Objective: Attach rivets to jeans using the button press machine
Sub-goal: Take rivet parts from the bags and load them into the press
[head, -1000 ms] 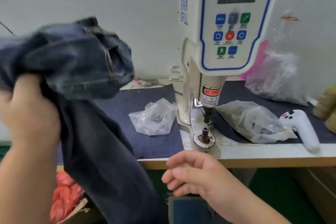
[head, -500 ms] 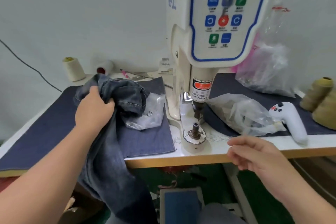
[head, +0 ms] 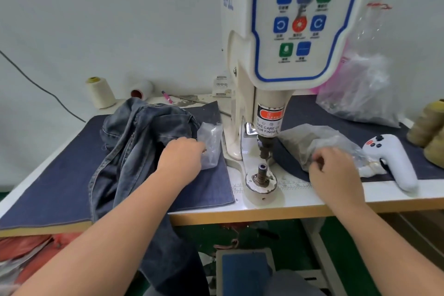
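Note:
Dark blue jeans [head: 144, 132] lie bunched on the left of the table, one leg hanging over the front edge. My left hand [head: 180, 157] has let them go; its fingertips are at the mouth of a small clear bag of rivets [head: 211, 144], and what they hold is hidden. My right hand [head: 334, 170] is blurred, with curled fingers pinching the near edge of a larger clear plastic bag [head: 310, 139]. Between my hands stands the white button press machine [head: 288, 31], whose lower die [head: 262, 173] is bare under the punch [head: 264, 149].
Denim mats [head: 48, 187] cover the tabletop. A white handheld controller [head: 394, 161] lies at the right, thread cones [head: 430, 127] beyond it, a big plastic bag [head: 360, 94] behind. A cream thread spool [head: 101, 91] stands at the back left. A blue foot pedal [head: 245, 269] sits below.
The jeans came down from mid-air onto the table. My left hand released them and moved right to the small bag. My right hand rose from below the table edge to the larger bag.

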`<state>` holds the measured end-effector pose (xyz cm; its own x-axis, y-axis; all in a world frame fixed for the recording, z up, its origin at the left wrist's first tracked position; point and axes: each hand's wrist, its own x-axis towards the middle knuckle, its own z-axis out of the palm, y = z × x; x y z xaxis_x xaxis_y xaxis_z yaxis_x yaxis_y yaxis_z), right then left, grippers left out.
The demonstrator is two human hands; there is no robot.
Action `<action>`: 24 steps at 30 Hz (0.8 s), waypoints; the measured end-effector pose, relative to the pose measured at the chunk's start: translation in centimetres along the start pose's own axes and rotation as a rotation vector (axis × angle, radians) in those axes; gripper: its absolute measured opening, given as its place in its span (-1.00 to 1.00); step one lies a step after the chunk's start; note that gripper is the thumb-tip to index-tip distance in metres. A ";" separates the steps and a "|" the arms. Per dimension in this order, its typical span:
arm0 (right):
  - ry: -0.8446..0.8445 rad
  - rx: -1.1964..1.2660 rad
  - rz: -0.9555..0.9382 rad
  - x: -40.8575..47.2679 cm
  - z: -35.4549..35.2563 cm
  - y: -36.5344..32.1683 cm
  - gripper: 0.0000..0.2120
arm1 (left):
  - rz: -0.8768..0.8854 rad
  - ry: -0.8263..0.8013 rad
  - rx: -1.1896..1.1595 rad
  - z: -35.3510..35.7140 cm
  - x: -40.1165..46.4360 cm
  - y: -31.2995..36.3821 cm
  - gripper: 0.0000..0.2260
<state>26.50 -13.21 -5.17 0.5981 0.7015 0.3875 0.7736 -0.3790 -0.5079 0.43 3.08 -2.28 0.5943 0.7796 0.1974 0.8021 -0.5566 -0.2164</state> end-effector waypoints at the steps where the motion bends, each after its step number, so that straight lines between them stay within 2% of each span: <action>1: 0.012 -0.005 -0.013 -0.1 0.1 0.1 -0.88 | -0.022 -0.002 0.039 0.1 0.3 0.2 -0.76; 7: 0.015 0.013 -0.020 -0.2 -0.2 -0.1 -0.87 | -0.138 -0.131 -0.014 -0.4 1.7 0.6 -0.76; 12: 0.019 0.039 -0.006 -0.2 -0.3 0.0 -0.85 | -0.197 -0.147 -0.051 -1.1 1.8 0.7 -0.78; 16: 0.012 0.048 0.006 -0.3 -0.4 0.0 -0.85 | -0.193 -0.154 -0.036 -1.2 1.7 0.9 -0.73; 24: 0.015 0.049 0.014 -0.2 -0.3 0.1 -0.84 | -0.145 -0.162 0.006 -1.5 1.7 1.1 -0.79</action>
<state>26.50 -13.58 -5.11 0.6118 0.6873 0.3915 0.7543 -0.3580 -0.5504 2.39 3.39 -0.77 0.4553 0.8875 0.0711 0.8777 -0.4340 -0.2030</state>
